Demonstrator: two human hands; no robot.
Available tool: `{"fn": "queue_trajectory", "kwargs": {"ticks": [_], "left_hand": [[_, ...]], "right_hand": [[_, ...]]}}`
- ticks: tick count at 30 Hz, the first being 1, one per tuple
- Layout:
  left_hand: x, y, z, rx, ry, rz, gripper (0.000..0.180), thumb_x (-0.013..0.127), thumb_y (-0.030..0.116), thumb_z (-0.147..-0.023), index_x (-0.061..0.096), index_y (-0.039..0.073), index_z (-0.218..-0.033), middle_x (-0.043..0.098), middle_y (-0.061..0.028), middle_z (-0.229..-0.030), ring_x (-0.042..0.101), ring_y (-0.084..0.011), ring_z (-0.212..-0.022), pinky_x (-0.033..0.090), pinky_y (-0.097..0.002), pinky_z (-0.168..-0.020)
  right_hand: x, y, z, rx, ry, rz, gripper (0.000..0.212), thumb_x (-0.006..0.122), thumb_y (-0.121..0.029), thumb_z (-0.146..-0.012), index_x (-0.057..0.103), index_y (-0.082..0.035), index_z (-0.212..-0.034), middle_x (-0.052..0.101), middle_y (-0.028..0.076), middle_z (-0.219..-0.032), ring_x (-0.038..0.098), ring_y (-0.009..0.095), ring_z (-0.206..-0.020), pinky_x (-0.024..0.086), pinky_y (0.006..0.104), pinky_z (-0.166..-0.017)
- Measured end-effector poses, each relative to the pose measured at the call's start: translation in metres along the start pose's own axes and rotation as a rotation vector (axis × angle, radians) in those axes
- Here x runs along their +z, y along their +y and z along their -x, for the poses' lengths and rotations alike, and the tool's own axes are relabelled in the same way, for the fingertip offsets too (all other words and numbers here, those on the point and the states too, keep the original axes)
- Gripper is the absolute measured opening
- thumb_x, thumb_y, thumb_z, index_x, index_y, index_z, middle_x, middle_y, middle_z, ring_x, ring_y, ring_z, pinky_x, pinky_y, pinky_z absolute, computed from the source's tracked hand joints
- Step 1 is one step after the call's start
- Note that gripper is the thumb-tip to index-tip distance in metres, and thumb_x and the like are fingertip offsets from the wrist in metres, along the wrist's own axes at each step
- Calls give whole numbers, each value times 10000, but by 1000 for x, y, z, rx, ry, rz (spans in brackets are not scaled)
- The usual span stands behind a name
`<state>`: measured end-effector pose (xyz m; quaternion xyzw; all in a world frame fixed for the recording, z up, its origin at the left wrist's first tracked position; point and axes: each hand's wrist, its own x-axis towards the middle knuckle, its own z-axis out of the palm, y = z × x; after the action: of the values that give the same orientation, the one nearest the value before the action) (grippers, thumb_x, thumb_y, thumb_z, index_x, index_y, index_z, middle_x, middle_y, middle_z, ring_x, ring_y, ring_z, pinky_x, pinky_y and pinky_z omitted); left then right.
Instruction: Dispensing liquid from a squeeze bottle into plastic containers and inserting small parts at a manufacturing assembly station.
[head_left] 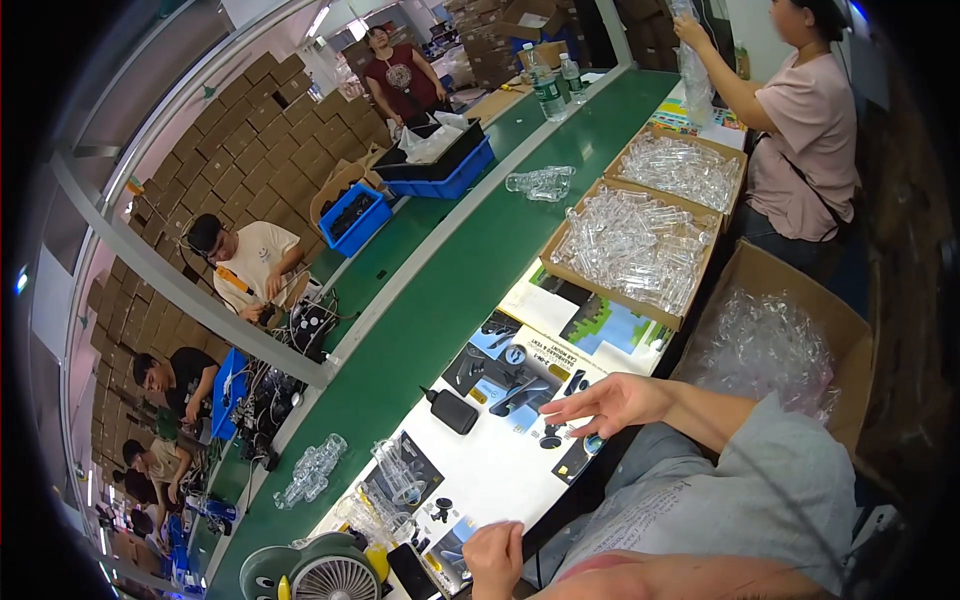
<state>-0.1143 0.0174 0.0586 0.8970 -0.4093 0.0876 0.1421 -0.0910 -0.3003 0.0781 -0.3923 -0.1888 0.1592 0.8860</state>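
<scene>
- Closest to the lens is the wearer's own grey T-shirt [720, 500], filling a good chunk of the lower right.
- Way over on the left, a few workers sit along the far side of a green bench [480, 235], brown cartons [240, 150] stacked high behind them.
- Moving right, a clump of clear plastic pieces [312, 472] lies on the green surface, just above a green cartoon-eyed fan [335, 580].
- Next, more loose clear pieces [398, 472] sit on the printed sheets [510, 370], with a black phone [412, 573] below them.
- Then a small black device [453, 411] with a short stub, lying flat on a white patch.
- Left hand [493, 555] is beside the phone at the near edge, fingers curled into a loose fist, nothing showing in it.
- Right hand [620, 400] is up by the sheets' near edge, fingers loosely spread, nothing in it. Can't tell if it's touching the paper.
- Above that hand, two cardboard trays [612, 298] sit end to end, heaped with the same sort of clear pieces.
- Right of those, a big open carton [845, 330] has crumpled clear plastic [765, 345] in it.
- Top right, a co-worker in pink [810, 130] holds up some clear plastic.
</scene>
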Motion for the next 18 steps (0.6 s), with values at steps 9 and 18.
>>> {"fn": "queue_trajectory", "kwargs": {"ticks": [9,18], "left_hand": [[6,26,-18,-51,327,51,270,540,-74,-760,688,118,-881,582,-163,-1088,601,-320,-932,492,-313,-752],[29,-9,7,-387,202,326,105,586,-10,-786,613,13,-885,627,-91,-644,589,-167,-506,432,-359,-860]], "right_hand": [[-35,54,-21,-97,88,168,205,499,-143,-900,598,3,-795,479,7,-681,428,69,-608,351,197,-564],[4,47,-34,58,244,554,180,576,-157,-863,630,-28,-977,659,25,-824,591,47,-665,479,189,-584]]}}
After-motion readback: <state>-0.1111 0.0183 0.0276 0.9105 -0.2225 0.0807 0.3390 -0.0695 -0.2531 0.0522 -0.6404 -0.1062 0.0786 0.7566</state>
